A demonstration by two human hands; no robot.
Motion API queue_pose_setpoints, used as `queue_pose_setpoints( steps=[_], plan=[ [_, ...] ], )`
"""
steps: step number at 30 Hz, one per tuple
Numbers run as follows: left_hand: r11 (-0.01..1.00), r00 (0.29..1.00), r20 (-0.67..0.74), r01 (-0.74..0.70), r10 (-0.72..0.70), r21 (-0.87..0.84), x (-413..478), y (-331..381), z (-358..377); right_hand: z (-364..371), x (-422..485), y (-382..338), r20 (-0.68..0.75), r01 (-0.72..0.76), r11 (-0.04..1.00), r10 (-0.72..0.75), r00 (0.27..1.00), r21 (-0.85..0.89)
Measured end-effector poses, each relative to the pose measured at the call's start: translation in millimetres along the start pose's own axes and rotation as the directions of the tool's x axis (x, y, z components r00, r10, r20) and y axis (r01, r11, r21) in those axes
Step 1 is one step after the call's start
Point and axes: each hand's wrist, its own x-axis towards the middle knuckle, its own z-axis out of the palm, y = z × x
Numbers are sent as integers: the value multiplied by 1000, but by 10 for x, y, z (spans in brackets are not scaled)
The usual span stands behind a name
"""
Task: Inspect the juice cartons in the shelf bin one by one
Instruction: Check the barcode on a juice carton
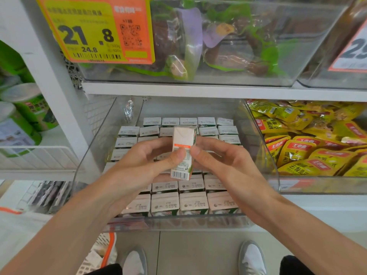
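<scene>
Juice carton (183, 139) is out of the shelf bin (178, 223) and held upright just above the packed rows, between both hands. The left hand (143, 161) pinches it with the thumb on the near face and the fingers behind. The right hand (222, 161) does the same from the other side, so each grip is closed on this one carton. Holding it by its sides leaves the printed panel and the barcode at its lower end facing the viewer, which suits reading them. The other cartons (193, 203) stand tightly in rows, tops up with stamped dates showing, so their sides can probably be seen only by lifting each out. This one looks mid-inspection; how many are already checked cannot be told. Yellow snack packets (309, 151) fill the bin to the right.
</scene>
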Motion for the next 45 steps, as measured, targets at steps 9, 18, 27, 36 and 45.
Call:
queue_pose_setpoints(
  steps=[9,18,27,36,45],
  plan=[
    [995,996,-62,60,-64,-75,-17,23,-17,26,19,28,-29,39,996,-36,999,78],
    [992,988,-137,-54,70,118,17,-15,-7,15,30,79,10,239,949,-242,970,-205],
    [911,924,-187,-264,333,317,49,-10,-15,-51,52,99,82,519,718,-548,832,-464],
    [907,936,-182,-224,302,356,32,-5,-30,-48,64,99,85,461,786,-471,878,-413],
    [959,971,-140,-157,194,236,-9,17,19,-16,50,-69,-49,-40,996,44,998,84]
  ],
)
